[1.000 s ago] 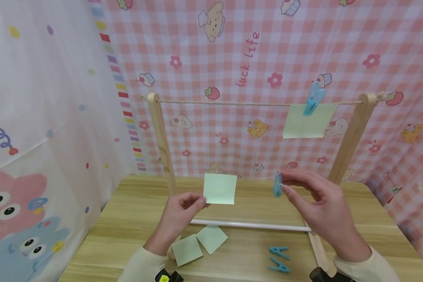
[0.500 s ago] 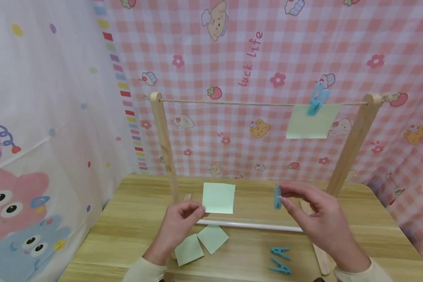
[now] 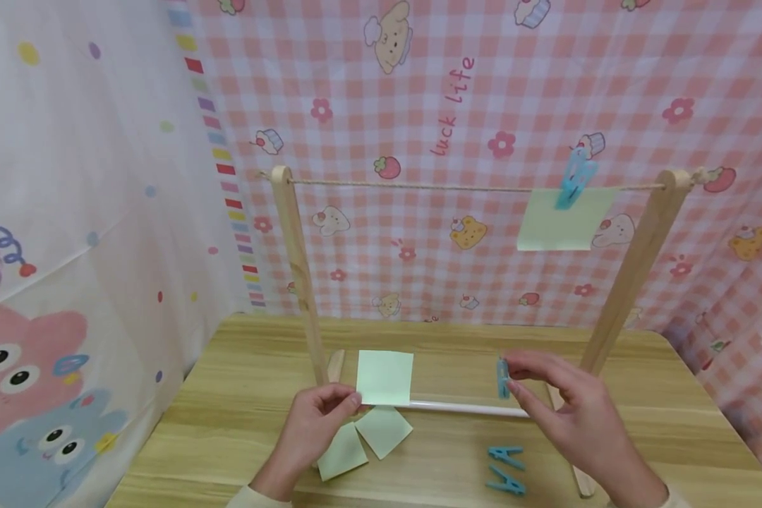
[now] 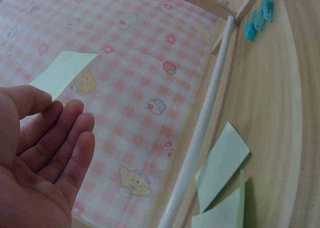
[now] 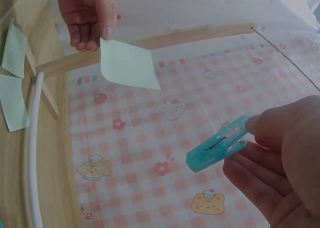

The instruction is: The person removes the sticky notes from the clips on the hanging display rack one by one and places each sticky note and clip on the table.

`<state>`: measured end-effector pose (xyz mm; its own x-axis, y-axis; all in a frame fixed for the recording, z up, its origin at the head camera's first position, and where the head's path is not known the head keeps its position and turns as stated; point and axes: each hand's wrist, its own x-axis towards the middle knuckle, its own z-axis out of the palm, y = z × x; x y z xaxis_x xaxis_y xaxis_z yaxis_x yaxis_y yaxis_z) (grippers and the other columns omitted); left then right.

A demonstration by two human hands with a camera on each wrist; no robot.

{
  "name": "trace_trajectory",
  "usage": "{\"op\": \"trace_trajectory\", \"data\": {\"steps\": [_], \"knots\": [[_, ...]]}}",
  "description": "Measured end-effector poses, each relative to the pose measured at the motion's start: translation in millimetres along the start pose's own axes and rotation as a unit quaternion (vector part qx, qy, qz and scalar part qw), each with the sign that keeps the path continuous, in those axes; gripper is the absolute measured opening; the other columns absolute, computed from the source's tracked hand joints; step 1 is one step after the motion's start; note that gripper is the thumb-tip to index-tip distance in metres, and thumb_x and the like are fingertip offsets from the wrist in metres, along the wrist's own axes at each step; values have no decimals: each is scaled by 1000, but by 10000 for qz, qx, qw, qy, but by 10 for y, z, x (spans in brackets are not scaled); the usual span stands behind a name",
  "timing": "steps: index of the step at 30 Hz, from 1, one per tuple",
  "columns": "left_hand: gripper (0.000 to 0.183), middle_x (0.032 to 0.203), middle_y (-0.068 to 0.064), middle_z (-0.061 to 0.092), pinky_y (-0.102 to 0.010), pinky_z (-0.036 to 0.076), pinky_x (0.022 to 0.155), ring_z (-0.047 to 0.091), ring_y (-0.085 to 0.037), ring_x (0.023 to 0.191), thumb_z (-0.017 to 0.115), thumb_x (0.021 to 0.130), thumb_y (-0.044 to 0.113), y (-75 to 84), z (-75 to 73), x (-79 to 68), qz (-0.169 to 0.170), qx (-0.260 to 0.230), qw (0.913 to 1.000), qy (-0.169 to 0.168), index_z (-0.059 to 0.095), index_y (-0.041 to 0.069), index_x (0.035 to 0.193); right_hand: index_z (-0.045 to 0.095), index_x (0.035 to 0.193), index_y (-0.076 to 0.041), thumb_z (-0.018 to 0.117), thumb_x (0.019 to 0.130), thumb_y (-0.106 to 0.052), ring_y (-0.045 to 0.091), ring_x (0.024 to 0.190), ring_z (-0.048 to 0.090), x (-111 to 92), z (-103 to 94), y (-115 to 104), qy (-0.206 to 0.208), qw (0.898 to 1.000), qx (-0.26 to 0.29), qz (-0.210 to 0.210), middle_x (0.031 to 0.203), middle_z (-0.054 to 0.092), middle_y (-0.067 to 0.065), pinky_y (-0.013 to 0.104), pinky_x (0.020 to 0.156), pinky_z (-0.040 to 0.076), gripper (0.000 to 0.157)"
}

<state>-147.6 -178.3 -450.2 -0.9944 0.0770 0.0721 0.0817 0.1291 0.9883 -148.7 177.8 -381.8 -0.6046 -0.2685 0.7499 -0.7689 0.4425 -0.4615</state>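
Between thumb and fingers my left hand pinches a pale green sticky note by its lower left corner, above the table. My right hand pinches a blue clothespin by its handle end; in the right wrist view the clothespin points toward the note. Note and clothespin are apart. Another green note hangs at the right of the string, held by a blue clothespin. Two more blue clothespins lie on the table.
Two green notes lie near my left wrist, one partly covered by it. A wooden frame with a left post and right post carries the string. A white rod runs low between the posts on the wooden table.
Both hands have sunk lower, carrying the note and the clothespin down toward the table. The note has also shifted slightly left. Both grips look the same.
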Motion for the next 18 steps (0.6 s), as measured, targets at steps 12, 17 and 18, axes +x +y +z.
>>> {"op": "trace_trajectory", "data": {"steps": [12,17,18], "knots": [[19,101,-23,81,-19,59,88,76,-5,88,74,101,10,-107,-11,-105,-172,91,9998,55,76,-8,107,77,120,-6,84,76,21,0,99,75,-134,30,35,-206,9997,8,112,109,80,4,9,90,56,52],[20,101,-21,81,-20,59,89,76,-5,88,74,101,10,-151,-30,-155,-206,73,9997,-47,76,-9,109,77,121,-9,85,76,20,3,96,75,-199,70,64,-267,9996,82,82,107,80,1,9,95,55,54],[20,100,-20,81,-20,59,89,76,-6,88,74,102,11,-163,-37,-163,-192,105,9997,-71,76,-8,109,77,120,-9,85,76,20,2,96,75,-217,80,70,-293,9995,83,124,107,80,0,10,95,55,53]]}}
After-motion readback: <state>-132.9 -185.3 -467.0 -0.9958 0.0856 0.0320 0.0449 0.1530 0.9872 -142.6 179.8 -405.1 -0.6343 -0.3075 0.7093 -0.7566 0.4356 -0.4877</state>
